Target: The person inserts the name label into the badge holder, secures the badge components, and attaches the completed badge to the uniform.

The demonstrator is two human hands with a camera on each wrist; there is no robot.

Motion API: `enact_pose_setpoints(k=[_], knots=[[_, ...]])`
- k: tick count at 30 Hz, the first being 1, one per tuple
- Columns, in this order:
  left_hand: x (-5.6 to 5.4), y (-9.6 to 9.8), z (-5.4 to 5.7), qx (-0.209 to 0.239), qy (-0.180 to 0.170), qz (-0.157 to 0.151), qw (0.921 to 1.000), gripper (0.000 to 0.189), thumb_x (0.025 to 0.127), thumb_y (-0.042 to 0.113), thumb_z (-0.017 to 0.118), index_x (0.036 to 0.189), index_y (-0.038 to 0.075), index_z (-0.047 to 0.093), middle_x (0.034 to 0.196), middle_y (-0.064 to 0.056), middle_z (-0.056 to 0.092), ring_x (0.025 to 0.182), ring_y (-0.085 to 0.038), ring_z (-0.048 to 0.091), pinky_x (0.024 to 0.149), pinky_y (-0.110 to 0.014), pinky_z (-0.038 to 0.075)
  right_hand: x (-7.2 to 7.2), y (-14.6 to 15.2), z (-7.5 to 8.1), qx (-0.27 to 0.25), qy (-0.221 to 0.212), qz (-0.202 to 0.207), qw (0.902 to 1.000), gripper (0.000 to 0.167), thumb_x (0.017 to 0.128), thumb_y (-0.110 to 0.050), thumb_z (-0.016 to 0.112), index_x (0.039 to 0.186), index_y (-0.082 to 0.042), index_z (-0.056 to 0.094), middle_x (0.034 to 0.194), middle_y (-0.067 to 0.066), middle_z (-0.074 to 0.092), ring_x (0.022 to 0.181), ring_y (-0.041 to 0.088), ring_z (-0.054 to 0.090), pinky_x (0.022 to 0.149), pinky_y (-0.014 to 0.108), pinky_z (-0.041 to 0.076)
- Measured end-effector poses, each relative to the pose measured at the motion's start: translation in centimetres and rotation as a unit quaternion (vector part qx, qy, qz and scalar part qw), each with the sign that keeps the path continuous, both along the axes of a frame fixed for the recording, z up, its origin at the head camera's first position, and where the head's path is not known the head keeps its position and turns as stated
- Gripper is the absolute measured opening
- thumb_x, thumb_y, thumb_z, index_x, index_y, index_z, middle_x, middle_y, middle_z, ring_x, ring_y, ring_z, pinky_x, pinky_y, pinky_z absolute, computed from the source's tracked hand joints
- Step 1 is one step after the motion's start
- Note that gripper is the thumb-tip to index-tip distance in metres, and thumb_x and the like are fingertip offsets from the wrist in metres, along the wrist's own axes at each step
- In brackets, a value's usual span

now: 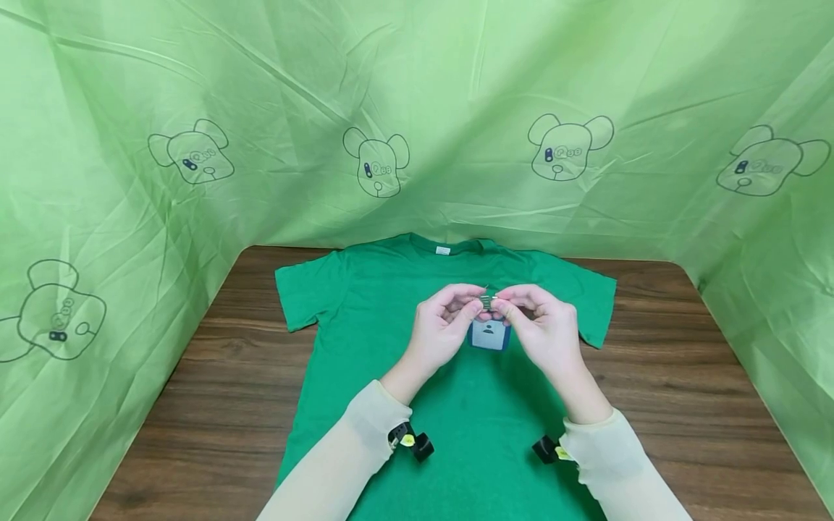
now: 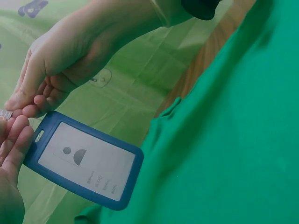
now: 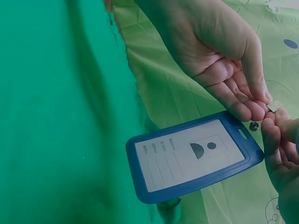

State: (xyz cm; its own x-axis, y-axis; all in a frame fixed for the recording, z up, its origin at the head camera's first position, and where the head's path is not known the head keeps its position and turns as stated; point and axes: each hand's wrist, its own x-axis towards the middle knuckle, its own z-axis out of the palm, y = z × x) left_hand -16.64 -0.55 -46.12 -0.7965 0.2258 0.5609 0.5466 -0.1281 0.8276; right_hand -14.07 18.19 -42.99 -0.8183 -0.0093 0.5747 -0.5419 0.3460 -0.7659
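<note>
Fingertips of my left hand [image 1: 438, 329] and right hand [image 1: 550, 334] meet over the shirt, pinching a small silvery metal clip [image 1: 486, 302] from either side. Just below them hangs a blue-framed badge holder [image 1: 489, 336] with a white card in it. In the left wrist view, the holder [image 2: 88, 161] tilts beneath the fingers, its slotted end nearest them. A round metal stud [image 3: 254, 126] shows beside the slot in the right wrist view. Fingers mostly cover the clip, so how it joins the holder is hidden.
Spread flat on the brown wooden table [image 1: 658, 347] is a green T-shirt [image 1: 391, 297], collar at the far side. Green curtains [image 1: 449, 87] printed with bear heads enclose the back and both sides. Black wrist cameras [image 1: 422, 447] sit at both cuffs.
</note>
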Motion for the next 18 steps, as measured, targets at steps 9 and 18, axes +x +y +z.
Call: enact_pose_setpoints(k=[9, 18], knots=[[-0.34, -0.08, -0.07, 0.033, -0.002, -0.01, 0.9994, 0.022, 0.106, -0.005, 0.067, 0.128, -0.007, 0.069, 0.102, -0.023, 0.077, 0.09, -0.034, 0.08, 0.086, -0.042, 0.067, -0.13, -0.04, -0.26, -0.025, -0.028, 0.009, 0.9993, 0.013, 0.092, 0.01, 0.082, 0.104, 0.004, 0.079, 0.088, 0.015, 0.081, 0.08, 0.002, 0.076, 0.076, 0.018, 0.062], [-0.61, -0.2, -0.27, 0.059, -0.03, -0.012, 0.9977, 0.021, 0.105, -0.006, 0.067, 0.125, -0.011, 0.072, 0.102, -0.026, 0.077, 0.088, -0.016, 0.08, 0.086, -0.04, 0.067, -0.29, 0.15, -0.42, 0.002, -0.007, 0.02, 0.9998, 0.021, 0.091, 0.007, 0.085, 0.109, -0.003, 0.082, 0.094, 0.01, 0.082, 0.084, 0.001, 0.077, 0.077, 0.016, 0.06]])
